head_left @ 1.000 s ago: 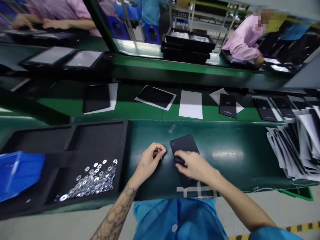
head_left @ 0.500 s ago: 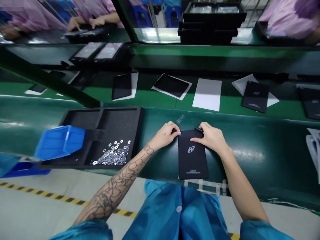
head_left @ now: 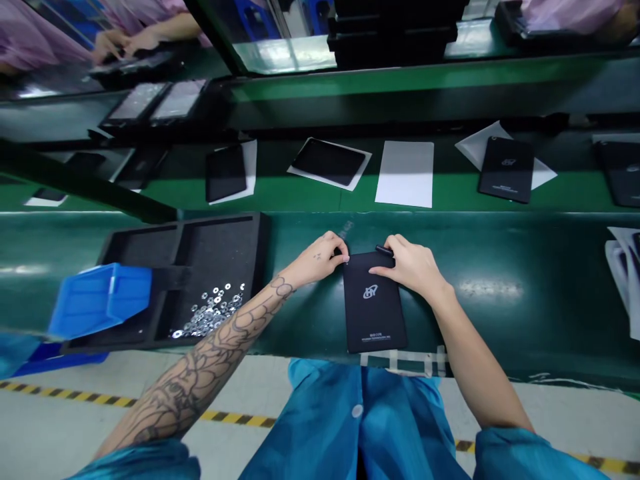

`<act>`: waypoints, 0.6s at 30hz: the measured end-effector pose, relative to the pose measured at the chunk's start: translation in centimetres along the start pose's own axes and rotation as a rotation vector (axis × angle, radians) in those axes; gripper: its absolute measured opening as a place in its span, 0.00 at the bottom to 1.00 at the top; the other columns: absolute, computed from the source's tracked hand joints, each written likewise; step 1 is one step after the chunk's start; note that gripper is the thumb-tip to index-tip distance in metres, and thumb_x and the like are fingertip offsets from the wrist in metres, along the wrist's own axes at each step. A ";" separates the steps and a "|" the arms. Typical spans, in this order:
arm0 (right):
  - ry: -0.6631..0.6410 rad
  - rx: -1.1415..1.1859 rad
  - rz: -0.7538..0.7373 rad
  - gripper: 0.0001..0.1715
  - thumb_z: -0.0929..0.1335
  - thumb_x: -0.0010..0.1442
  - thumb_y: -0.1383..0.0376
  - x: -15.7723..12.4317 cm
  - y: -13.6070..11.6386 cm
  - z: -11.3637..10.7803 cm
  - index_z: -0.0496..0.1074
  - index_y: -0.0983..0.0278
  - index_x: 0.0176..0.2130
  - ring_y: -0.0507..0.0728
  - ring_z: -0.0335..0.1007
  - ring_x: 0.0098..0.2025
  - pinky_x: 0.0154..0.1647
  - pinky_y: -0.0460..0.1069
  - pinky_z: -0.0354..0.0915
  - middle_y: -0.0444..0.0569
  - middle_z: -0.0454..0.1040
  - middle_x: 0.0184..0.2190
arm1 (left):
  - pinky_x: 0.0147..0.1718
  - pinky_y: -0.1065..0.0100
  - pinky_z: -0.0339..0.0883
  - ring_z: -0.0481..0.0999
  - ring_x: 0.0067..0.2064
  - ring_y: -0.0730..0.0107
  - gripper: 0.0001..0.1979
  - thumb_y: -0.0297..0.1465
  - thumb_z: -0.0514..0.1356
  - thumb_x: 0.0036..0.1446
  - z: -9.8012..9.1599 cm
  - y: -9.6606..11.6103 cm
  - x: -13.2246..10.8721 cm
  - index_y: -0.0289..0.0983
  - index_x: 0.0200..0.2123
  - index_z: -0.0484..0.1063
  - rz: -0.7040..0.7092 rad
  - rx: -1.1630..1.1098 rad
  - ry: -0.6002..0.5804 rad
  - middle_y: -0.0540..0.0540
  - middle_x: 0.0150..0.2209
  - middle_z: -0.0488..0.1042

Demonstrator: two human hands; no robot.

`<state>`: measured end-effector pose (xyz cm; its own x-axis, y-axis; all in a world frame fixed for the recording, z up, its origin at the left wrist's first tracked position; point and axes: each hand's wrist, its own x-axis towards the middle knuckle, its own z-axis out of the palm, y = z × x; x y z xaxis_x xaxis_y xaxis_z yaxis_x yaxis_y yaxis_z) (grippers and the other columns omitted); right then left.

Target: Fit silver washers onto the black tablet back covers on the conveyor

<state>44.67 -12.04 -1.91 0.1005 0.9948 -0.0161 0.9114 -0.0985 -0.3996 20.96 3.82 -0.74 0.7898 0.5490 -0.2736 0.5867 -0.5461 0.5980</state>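
Note:
A black tablet (head_left: 374, 313) lies back side up on the green bench in front of me, a pale logo at its middle. My left hand (head_left: 323, 259) is at its upper left corner, thumb and forefinger pinched together. A tiny pale bit shows at those fingertips, too small to name. My right hand (head_left: 413, 265) is over the upper right corner, with its thumb laid on the tablet's back. Its curled fingers hold a short black pen-like tool (head_left: 384, 251) along the top edge.
At left, a black divided tray (head_left: 263, 267) contains many small metal rings (head_left: 210, 313) and a blue plastic bin (head_left: 103, 300). Beyond the bench, a green belt carries several tablets and a white sheet (head_left: 405, 173). Co-workers in pink sleeves (head_left: 170, 23) work across the line.
The camera view has shifted, so the bench and tray appear further left. Both hands keep about the same places at the tablet's top corners.

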 end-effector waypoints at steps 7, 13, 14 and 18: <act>0.009 -0.015 -0.013 0.33 0.73 0.65 0.36 -0.1 0.1 -0.1 0.70 0.60 0.49 0.61 0.78 0.38 0.30 0.51 0.53 0.53 0.80 0.47 | 0.46 0.59 0.69 0.73 0.45 0.58 0.13 0.41 0.71 0.60 -1.9 -0.2 2.1 0.41 0.39 0.73 -0.003 0.092 -0.072 0.45 0.46 0.69; 0.036 0.002 -0.012 0.28 0.72 0.68 0.40 0.1 0.7 0.0 0.74 0.59 0.50 0.61 0.78 0.40 0.31 0.50 0.56 0.52 0.81 0.46 | 0.51 0.56 0.68 0.72 0.50 0.53 0.23 0.44 0.81 0.47 -3.0 1.0 6.6 0.40 0.33 0.74 0.063 0.257 -0.174 0.46 0.45 0.67; 0.070 0.025 -0.010 0.25 0.71 0.70 0.42 0.2 0.6 -0.2 0.75 0.59 0.49 0.59 0.77 0.37 0.31 0.50 0.56 0.51 0.82 0.43 | 0.53 0.55 0.67 0.71 0.51 0.52 0.24 0.43 0.82 0.45 -2.9 1.1 7.1 0.39 0.32 0.74 0.054 0.249 -0.183 0.46 0.45 0.67; 0.382 0.348 -0.079 0.30 0.66 0.75 0.46 1.4 -1.3 -1.9 0.67 0.60 0.28 0.52 0.60 0.23 0.30 0.50 0.53 0.43 0.65 0.21 | 0.57 0.54 0.67 0.72 0.55 0.52 0.24 0.39 0.83 0.44 -2.3 1.3 7.7 0.35 0.29 0.72 -0.105 0.137 -0.171 0.44 0.52 0.68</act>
<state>44.40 -10.55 0.35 0.2347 0.9122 0.3360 0.7422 0.0550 -0.6679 27.42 8.78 -0.34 0.7352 0.4987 -0.4590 0.6767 -0.5790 0.4548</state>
